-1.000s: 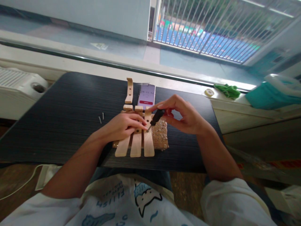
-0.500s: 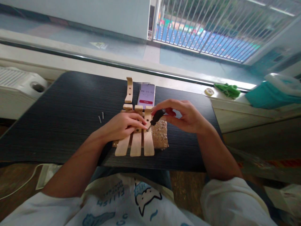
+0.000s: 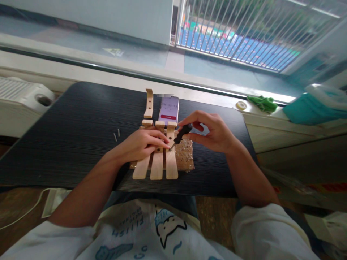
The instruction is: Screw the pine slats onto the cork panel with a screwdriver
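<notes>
My right hand grips the black handle of a screwdriver between thumb and fingers. The shaft slants down to the left, its tip at a hole low on the right-hand wooden hook. My left hand lies stretched across the middle wooden hook and the left wooden hook, its fingertips close to the screwdriver's tip. All three pale hooks lie side by side over a brown, rough-surfaced board. Whether a screw sits under the tip is too small to tell.
A loose wooden hook with two holes lies behind the board, beside a phone showing a timer. Two screws rest on the black table at left. A green cloth and a teal container stand on the sill.
My right hand's fingers have shifted slightly on the screwdriver handle, the forefinger lifting a little off toward the right. The left hand and the hooks stay put.
</notes>
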`<action>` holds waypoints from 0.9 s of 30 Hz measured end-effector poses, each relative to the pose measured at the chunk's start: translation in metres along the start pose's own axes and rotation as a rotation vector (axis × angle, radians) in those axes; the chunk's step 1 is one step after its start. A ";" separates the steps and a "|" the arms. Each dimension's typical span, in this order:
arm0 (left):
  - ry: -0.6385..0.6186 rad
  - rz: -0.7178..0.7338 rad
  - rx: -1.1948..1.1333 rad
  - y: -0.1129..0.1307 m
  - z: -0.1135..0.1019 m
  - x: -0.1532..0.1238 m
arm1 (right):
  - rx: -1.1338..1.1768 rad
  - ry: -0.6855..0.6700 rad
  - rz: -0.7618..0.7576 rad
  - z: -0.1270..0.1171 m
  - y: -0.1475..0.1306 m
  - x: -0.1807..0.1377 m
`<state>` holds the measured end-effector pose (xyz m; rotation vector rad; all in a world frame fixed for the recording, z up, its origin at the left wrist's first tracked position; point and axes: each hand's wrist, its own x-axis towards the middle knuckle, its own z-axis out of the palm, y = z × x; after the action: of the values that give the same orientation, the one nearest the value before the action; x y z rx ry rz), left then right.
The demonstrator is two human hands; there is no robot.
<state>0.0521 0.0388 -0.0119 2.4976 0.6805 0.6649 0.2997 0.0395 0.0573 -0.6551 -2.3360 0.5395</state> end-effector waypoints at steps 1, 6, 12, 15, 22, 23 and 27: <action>-0.001 0.001 0.000 0.000 0.000 0.000 | -0.004 0.012 0.003 0.001 0.000 0.000; -0.008 0.002 0.004 0.000 0.000 0.000 | -0.043 0.079 -0.003 0.005 0.001 0.001; -0.009 0.007 0.001 -0.001 0.000 0.000 | -0.081 0.124 0.006 0.010 0.000 0.001; -0.006 0.006 0.004 0.000 0.000 0.001 | -0.084 0.143 0.000 0.011 0.000 0.000; 0.004 0.003 0.000 0.001 0.000 0.000 | -0.095 0.183 -0.034 0.015 -0.002 0.000; 0.005 0.002 0.000 0.001 0.000 0.000 | -0.086 0.197 -0.049 0.016 -0.002 0.000; 0.002 0.000 0.004 0.002 -0.001 0.000 | -0.048 0.235 -0.117 0.020 0.000 0.000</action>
<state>0.0524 0.0379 -0.0105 2.5002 0.6835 0.6669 0.2861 0.0354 0.0433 -0.5665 -2.1553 0.3348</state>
